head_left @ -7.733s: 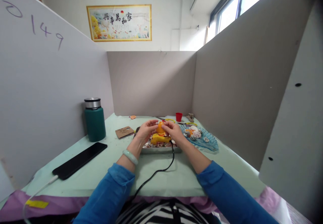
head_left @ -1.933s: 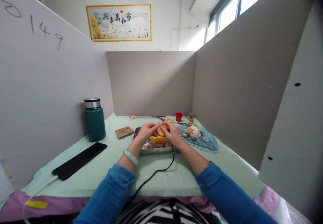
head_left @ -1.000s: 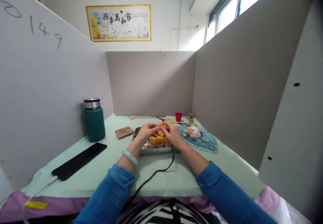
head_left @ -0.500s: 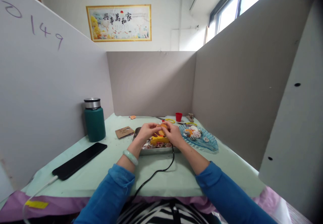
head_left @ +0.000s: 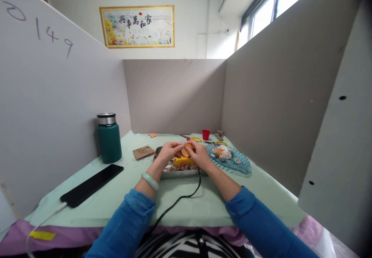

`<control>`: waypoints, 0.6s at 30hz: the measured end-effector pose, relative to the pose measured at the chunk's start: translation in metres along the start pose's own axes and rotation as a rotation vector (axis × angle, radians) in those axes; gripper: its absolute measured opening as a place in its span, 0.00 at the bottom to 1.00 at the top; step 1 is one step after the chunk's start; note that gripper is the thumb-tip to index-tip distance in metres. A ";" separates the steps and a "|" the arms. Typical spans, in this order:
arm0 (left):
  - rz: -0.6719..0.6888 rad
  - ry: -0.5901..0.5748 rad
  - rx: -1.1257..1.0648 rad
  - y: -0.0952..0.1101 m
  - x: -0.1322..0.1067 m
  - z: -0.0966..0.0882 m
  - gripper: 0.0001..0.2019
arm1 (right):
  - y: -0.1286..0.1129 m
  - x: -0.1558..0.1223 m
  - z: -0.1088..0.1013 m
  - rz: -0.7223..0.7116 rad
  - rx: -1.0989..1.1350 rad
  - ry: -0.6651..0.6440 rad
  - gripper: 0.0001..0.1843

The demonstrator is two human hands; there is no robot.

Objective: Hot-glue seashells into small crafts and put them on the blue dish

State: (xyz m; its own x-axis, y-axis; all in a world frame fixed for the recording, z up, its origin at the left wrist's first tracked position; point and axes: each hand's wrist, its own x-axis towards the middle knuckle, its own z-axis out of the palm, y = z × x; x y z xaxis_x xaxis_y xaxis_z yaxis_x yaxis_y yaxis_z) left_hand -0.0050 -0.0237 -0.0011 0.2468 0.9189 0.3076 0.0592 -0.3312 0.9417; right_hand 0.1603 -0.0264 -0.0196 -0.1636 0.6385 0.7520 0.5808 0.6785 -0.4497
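My left hand (head_left: pixel 167 153) and my right hand (head_left: pixel 198 155) meet over a metal tray (head_left: pixel 180 173) in the middle of the table. Both pinch a small orange shell-like piece (head_left: pixel 186 150) between their fingertips. Below it in the tray lies a yellow glue gun (head_left: pixel 183 160), its black cord (head_left: pixel 177 202) running toward me, among several small shells. A green bangle sits on my left wrist.
A blue glass dish (head_left: pixel 236 164) with shells lies right of the tray. A green thermos (head_left: pixel 109 138) stands at the left, a black phone (head_left: pixel 91 184) on a cable in front of it. Cardboard piece (head_left: pixel 143 152), red cup (head_left: pixel 206 134) and yellow scissors (head_left: pixel 196 138) lie behind. Partition walls enclose three sides.
Both hands have sunk slightly toward the tray since the oldest frame and still work the orange piece. Over the last second almost nothing has moved.
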 end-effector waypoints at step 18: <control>-0.002 0.007 0.019 0.000 0.000 0.001 0.18 | 0.002 0.000 0.001 -0.005 -0.007 -0.006 0.10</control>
State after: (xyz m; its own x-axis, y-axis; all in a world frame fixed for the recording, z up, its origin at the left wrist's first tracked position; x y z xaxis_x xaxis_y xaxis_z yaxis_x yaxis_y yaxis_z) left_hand -0.0040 -0.0239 -0.0010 0.2401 0.9211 0.3066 0.0776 -0.3330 0.9397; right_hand 0.1607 -0.0243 -0.0215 -0.1717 0.6374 0.7512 0.5854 0.6793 -0.4426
